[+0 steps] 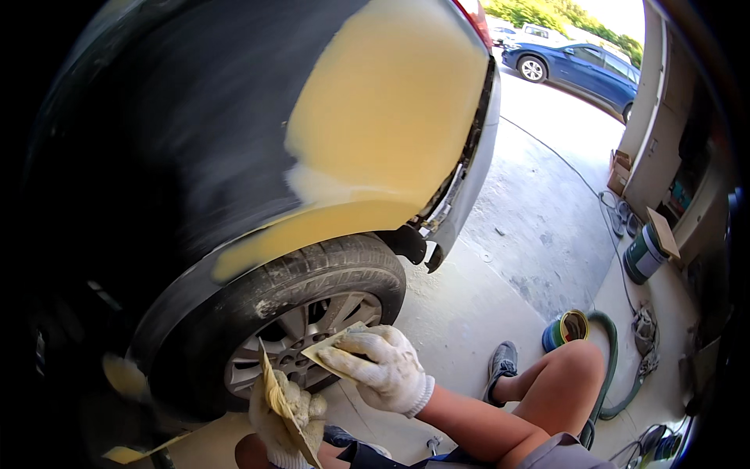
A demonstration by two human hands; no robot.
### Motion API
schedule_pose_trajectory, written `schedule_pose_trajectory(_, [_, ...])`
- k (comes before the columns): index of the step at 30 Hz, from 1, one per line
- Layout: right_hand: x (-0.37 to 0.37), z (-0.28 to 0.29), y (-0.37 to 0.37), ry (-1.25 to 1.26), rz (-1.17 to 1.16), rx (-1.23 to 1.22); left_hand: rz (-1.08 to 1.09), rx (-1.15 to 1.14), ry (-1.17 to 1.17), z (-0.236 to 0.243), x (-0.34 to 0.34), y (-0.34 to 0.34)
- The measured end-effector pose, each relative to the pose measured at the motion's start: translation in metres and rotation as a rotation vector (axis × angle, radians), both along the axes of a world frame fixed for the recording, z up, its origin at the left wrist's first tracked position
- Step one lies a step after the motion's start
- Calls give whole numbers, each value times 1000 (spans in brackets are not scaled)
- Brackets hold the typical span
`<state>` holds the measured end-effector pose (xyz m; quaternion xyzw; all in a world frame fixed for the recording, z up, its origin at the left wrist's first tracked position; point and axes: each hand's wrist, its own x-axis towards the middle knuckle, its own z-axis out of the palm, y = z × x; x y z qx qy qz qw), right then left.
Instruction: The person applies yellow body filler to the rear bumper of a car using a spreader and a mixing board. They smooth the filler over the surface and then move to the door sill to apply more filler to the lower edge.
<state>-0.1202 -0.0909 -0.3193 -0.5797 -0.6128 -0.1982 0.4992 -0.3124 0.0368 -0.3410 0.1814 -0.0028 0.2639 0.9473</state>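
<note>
Both of my hands wear white work gloves. My left hand (pixel 308 408) is closed around a thin board (pixel 280 405) smeared with yellow putty, held up nearly on edge. Just to its right, my right hand (pixel 383 367) pinches a flat, pale putty spreader (pixel 322 353), its edge pointing left toward the board and apart from it. Behind both hands is the car's wheel (pixel 293 324). Above it, a broad patch of yellow filler (pixel 391 102) covers the dark rear body panel (pixel 211 141) and runs down along the wheel arch (pixel 312 228).
The rear bumper (pixel 469 187) is partly detached, with a gap along the panel. At right stand an open tin (pixel 574 324), a green hose (pixel 613 356), a bucket with a board on top (pixel 647 252) and a cable. A blue car (pixel 582 69) is parked outside.
</note>
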Motion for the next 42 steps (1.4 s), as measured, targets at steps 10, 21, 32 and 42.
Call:
schedule_pose_trajectory(10, [11, -26, -34, 397, 33, -184, 206, 24, 307, 29, 30, -45])
schedule_pose_trajectory(21, [-8, -29, -19, 1519, 805, -368, 324, 236, 560, -19, 35, -16])
schedule_pose_trajectory(32, [43, -68, -22, 2075, 391, 366, 795, 238, 428, 32, 36, -35])
schedule_pose_trajectory(42, [13, -43, -32, 1974, 458, 214, 945, 756, 597, -22, 12, -36])
